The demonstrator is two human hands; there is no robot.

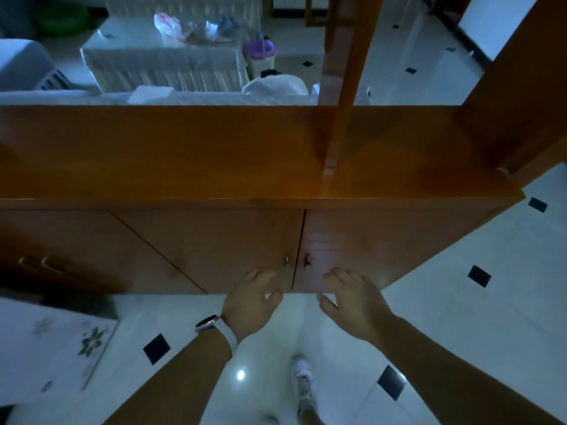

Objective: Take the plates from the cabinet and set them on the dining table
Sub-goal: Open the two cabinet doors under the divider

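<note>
White-tiled floor [270, 348] before a closed brown wooden cabinet [214, 246].
Left hand [254, 299] and right hand [352, 299] hover near its metal handles [287, 260], fingers loosely spread, holding nothing.

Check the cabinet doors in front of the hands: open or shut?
Shut: both cabinet doors sit flush, thin seam between; left hand and right hand grip no handle.

Cabinet [184, 154] ahead, both grips low before its doors.
Left grip [251, 297] before the left door [230, 246], right grip [352, 297] before the right door [352, 240], each near its handle. A post [346, 87] stands on the cabinet top, right of middle. Behind the cabinet, the tabletop [138, 35] at left, a container [260, 55] beside its right end.
</note>
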